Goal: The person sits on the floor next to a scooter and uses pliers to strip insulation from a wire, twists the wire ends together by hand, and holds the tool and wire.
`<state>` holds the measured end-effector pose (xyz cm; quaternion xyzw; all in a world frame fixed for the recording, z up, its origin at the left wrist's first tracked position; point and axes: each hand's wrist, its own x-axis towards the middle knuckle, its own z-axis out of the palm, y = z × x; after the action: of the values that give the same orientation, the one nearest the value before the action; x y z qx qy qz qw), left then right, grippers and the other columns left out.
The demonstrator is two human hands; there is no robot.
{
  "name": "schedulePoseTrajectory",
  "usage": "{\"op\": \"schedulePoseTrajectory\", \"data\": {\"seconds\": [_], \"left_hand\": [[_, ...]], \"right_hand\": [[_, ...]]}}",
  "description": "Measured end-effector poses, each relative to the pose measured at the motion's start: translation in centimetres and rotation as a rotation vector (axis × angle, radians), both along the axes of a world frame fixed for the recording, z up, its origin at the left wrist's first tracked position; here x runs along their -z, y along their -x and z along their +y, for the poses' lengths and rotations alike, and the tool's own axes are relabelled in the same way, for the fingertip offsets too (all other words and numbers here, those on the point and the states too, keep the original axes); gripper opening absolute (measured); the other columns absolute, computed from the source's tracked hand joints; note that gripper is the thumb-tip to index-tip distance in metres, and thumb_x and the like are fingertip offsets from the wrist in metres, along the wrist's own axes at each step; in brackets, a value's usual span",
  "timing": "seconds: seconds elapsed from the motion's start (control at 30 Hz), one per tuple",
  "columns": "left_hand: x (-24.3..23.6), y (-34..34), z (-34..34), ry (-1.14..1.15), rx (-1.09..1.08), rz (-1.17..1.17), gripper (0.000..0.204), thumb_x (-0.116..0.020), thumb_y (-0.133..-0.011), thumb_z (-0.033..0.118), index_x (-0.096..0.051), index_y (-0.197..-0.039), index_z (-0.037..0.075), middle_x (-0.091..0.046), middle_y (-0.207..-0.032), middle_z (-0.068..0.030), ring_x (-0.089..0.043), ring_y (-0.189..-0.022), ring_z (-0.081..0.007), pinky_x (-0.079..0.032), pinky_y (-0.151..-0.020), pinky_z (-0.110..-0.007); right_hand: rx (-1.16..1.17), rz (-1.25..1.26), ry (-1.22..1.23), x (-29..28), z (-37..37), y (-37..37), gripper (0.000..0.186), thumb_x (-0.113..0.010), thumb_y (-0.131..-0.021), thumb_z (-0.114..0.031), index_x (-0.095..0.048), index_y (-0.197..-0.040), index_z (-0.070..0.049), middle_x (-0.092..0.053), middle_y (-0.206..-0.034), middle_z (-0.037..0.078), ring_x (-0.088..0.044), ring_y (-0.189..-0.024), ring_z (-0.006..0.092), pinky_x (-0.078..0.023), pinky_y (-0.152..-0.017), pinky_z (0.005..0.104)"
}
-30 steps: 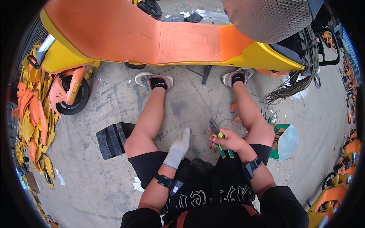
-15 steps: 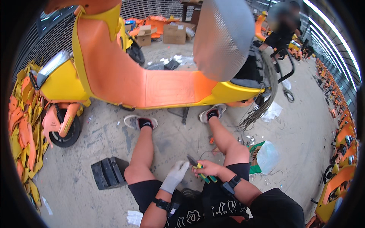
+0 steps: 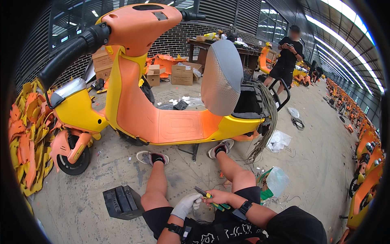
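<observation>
My right hand (image 3: 218,197), bare, is closed round a pair of pliers (image 3: 200,190) with dark jaws and green-and-yellow handles. The jaws point up and left over my lap. Just left of them is my left hand (image 3: 187,204) in a whitish work glove. Its fingers are curled close to the jaws; what they hold, if anything, is too small to make out. Ahead of my feet stands an orange-and-yellow scooter (image 3: 180,125), side on, its grey seat (image 3: 223,79) tipped up. A bundle of thin cables (image 3: 269,112) droops over its rear end.
A black box-shaped block (image 3: 121,202) rests on the floor by my left leg. Right of my knee lies a green-and-clear plastic bag (image 3: 277,181). Orange and yellow panels (image 3: 30,138) are heaped at far left. Another person (image 3: 287,57) stands behind the scooter; scooters (image 3: 367,168) line the right.
The view has tilted up, showing the scooter's handlebar and the standing person more fully. My hands stay together over my lap, with the pliers still in the right one.
</observation>
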<state>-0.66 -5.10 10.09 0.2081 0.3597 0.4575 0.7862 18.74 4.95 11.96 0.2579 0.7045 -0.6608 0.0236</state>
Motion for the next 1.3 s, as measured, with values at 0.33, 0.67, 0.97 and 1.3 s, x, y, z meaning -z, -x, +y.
{"op": "schedulePoseTrajectory", "data": {"seconds": [0.33, 0.67, 0.97, 1.3], "left_hand": [[0.5, -1.4, 0.4, 0.023, 0.077, 0.118, 0.022, -0.051, -0.099, 0.024, -0.061, -0.097, 0.005, -0.037, -0.057, 0.0053, -0.028, -0.044, -0.0078, -0.021, -0.044, -0.026], [0.4, -2.0, 0.2, -0.006, 0.218, 0.116, 0.021, -0.052, -0.098, 0.021, -0.062, -0.098, 0.004, -0.032, -0.056, 0.0066, -0.026, -0.045, -0.0066, -0.020, -0.044, -0.025], [0.7, -0.6, -0.7, 0.003, 0.178, 0.114, 0.020, -0.052, -0.096, 0.018, -0.063, -0.095, 0.001, -0.038, -0.057, 0.0023, -0.033, -0.049, -0.0092, -0.026, -0.047, -0.027], [-1.1, 0.0, -0.6, -0.014, 0.017, 0.153, 0.020, -0.053, -0.091, 0.020, -0.059, -0.086, 0.002, -0.035, -0.051, 0.0008, -0.032, -0.042, -0.0130, -0.027, -0.045, -0.028]], "right_hand": [[0.104, -0.185, -0.187, 0.1, -2.1, -1.7, 0.026, -0.062, -0.092, -0.017, -0.059, -0.113, -0.003, -0.066, -0.088, 0.002, -0.065, -0.077, 0.0113, -0.052, -0.074, 0.0281], [0.125, -0.411, -0.389, -2.9, -4.8, -2.7, 0.037, -0.062, -0.087, -0.024, -0.057, -0.114, 0.001, -0.069, -0.081, 0.017, -0.068, -0.075, 0.0321, -0.053, -0.071, 0.0405], [0.121, -0.380, -0.551, -4.3, -6.9, -1.2, 0.041, -0.059, -0.084, -0.022, -0.057, -0.121, -0.004, -0.067, -0.097, 0.026, -0.064, -0.093, 0.0424, -0.052, -0.082, 0.0472], [0.136, -0.315, -0.501, -3.9, -5.9, 0.7, 0.038, -0.056, -0.084, -0.014, -0.052, -0.119, 0.000, -0.066, -0.092, 0.026, -0.064, -0.091, 0.0440, -0.050, -0.079, 0.0506]]}}
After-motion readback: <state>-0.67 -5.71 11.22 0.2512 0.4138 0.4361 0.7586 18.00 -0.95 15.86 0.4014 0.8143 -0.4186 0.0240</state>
